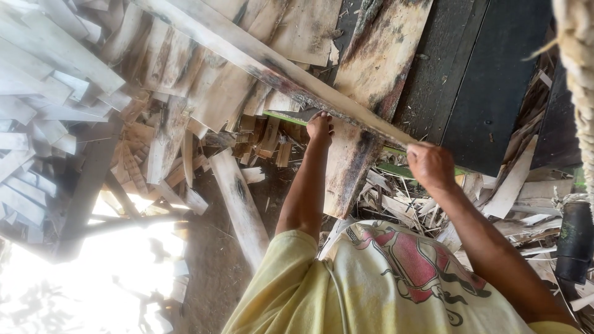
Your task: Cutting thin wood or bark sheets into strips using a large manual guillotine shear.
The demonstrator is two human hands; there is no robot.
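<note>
While both hands grip it, the long pale wood strip [266, 65] slants across a dark tabletop [482, 80]. The left hand [320, 127] is closed on its middle; the right hand [431, 164] is closed around its near end. Offcut slats [55, 93] lie piled at the left.

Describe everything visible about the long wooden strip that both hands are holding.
The long wooden strip is a thin, pale slat, seemingly split wood, with dark grey-black staining along its middle. It runs diagonally from the upper left to the right hand, which grips its near end. The left hand touches it further along from below. It passes above a wider stained board and a heap of offcuts.
</note>
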